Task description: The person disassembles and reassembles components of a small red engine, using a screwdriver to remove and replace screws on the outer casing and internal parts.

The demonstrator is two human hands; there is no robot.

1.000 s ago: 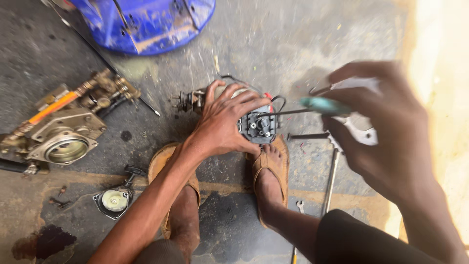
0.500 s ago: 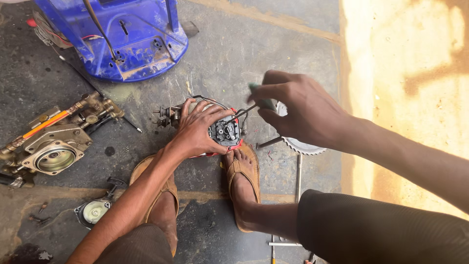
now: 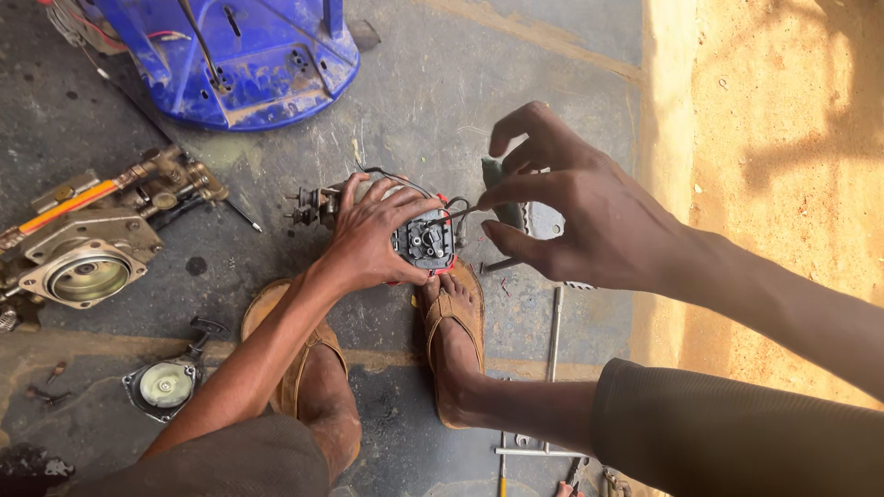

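A: Nearest the camera, lower edge: two bare legs, each foot in a brown sandal [image 3: 453,317], planted on the concrete floor [image 3: 516,92]. Thin metal rods [image 3: 552,336] lie on the floor just right of the right foot.

B: Left hand?

A: Left hand [image 3: 368,241] reaches forward between the knees. Its fingers [image 3: 391,204] are clenched over a small engine part [image 3: 425,241], grey metal with red at the edges and dark wires looping off the top. The part sits on the floor just ahead of the right sandal's toes, touching or nearly so.

B: Right hand?

A: Right hand [image 3: 575,212] comes in from the right, above and beside the part. Thumb and forefinger pinch a screwdriver [image 3: 493,179] with a greenish handle; the remaining fingers are spread loose. The shaft slants down to the top of the part. Cannot tell whether the tip is seated.

B: Surroundings, left side?

A: A small round grey component [image 3: 166,385] on the floor near the left knee. Farther left, a larger metal carburettor-like assembly [image 3: 87,248] with an orange strip on it, well apart from the hands.

B: Far end?

A: A blue plastic housing [image 3: 230,55] at the top. Sandy ground [image 3: 783,138] lies right of the concrete.
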